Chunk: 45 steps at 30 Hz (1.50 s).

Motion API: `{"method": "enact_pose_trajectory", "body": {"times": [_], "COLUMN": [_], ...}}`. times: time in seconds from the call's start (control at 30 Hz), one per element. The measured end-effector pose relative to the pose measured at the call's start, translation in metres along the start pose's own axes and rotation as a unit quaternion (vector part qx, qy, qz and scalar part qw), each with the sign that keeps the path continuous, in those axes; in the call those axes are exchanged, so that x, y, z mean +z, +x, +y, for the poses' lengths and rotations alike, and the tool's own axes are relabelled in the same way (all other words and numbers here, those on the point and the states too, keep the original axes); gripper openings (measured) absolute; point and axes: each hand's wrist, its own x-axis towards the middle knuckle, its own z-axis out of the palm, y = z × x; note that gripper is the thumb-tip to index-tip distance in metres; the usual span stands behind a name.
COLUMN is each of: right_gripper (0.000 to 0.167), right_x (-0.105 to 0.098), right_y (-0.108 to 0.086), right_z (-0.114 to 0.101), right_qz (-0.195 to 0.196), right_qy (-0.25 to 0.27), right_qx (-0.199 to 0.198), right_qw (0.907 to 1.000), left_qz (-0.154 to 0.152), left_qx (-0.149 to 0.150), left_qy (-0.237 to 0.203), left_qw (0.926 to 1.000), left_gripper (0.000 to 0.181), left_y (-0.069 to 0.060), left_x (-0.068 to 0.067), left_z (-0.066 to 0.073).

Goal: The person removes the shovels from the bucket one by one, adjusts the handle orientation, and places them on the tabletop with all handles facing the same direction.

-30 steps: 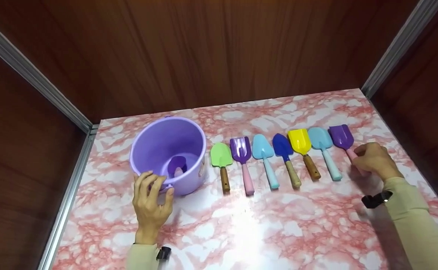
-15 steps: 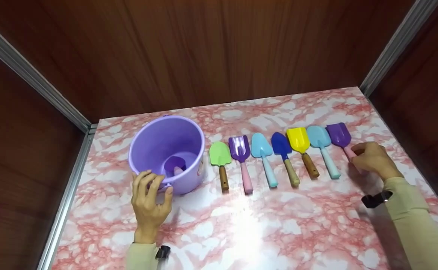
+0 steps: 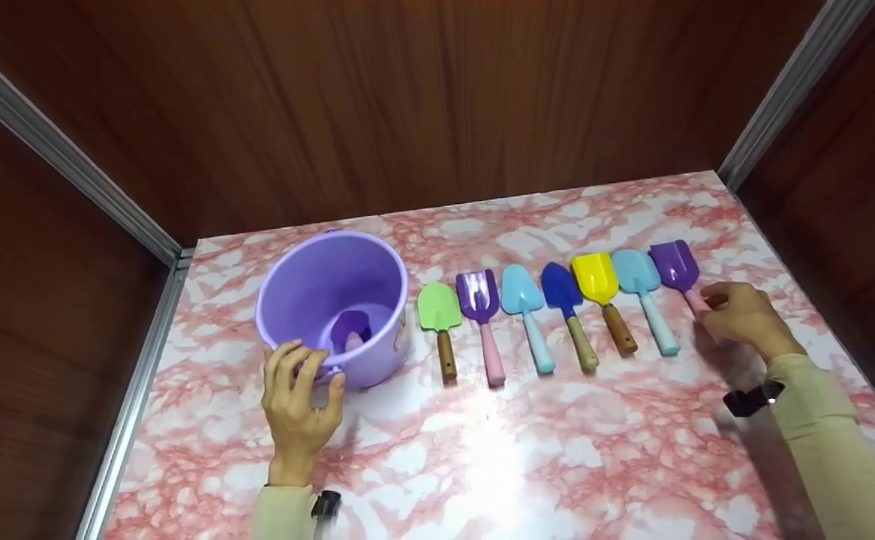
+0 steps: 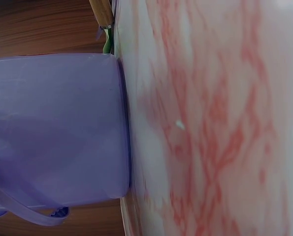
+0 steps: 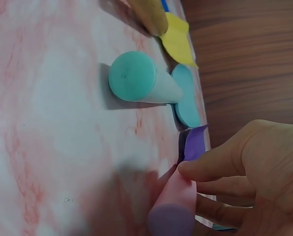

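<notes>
My left hand [image 3: 299, 405] grips the near rim of a purple bucket [image 3: 389, 356], fingers bent over the edge and thumb below the rim. Inside the bucket lies a purple shovel [image 3: 349, 328] with a pink handle. In the left wrist view, the bucket [image 4: 57, 128] stands on the table with its handle hanging at its side. At the right end of a row of toy shovels, my right hand [image 3: 749, 319] pinches the pink handle of a purple shovel [image 3: 675, 264]. The right wrist view has the thumb on this pink handle [image 5: 173, 201]; the other fingers are partly hidden behind it.
Between the hands lie a green shovel [image 3: 439, 306], another purple shovel [image 3: 478, 296], a light-blue trowel [image 3: 520, 289], a dark-blue trowel [image 3: 560, 285], a yellow shovel [image 3: 595, 277] and a second light-blue shovel [image 3: 635, 270]. Wooden walls [image 3: 437, 112] enclose the marbled table [image 3: 407, 465].
The head view has shifted slightly. The purple shovel in my right hand has moved a little away from me, blade first. My left hand stays on the bucket rim.
</notes>
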Motion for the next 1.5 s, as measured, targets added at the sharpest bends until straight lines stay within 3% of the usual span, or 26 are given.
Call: {"method": "enact_pose_trajectory", "body": {"times": [0.2,0.33,0.47,0.6,0.7,0.83,1.13,1.5], "right_gripper": [0.065,0.061,0.052,0.05,0.053,0.051,0.043,0.037], "right_x": [0.0,0.002,0.003,0.003,0.007,0.016,0.022,0.041], "right_y": [-0.001,0.001,0.006,0.012,0.018,0.026,0.035,0.041], "right_z": [0.0,-0.006,-0.021,-0.042,-0.064,-0.097,-0.193,-0.287], "right_qz": [0.001,0.025,0.064,0.077,0.076,0.082,0.052,0.062], "right_qy": [0.002,0.003,-0.018,-0.027,-0.021,-0.03,-0.006,-0.041], "right_qx": [0.004,0.0,-0.023,-0.03,-0.036,-0.076,-0.151,-0.276], "right_qw": [1.0,0.9997,0.9975,0.9962,0.9962,0.9932,0.9872,0.9583], "left_qz": [-0.001,0.0,-0.002,-0.011,-0.009,-0.007,-0.008,-0.01], "left_qx": [0.001,0.001,-0.001,0.0,0.001,0.004,0.004,0.002], "left_qy": [0.0,0.0,0.004,0.007,0.005,0.007,0.011,0.007], "left_qw": [1.0,1.0,1.0,0.9999,0.9999,0.9999,0.9999,0.9999], "left_gripper": [0.047,0.047,0.047,0.046,0.046,0.046,0.046,0.045], "left_y": [0.0,0.0,0.0,0.0,0.001,0.001,0.0,0.001], "left_x": [0.0,0.0,0.0,0.0,0.001,0.0,-0.003,-0.003], "left_z": [0.0,-0.001,-0.001,-0.001,-0.002,-0.002,-0.003,-0.001]}}
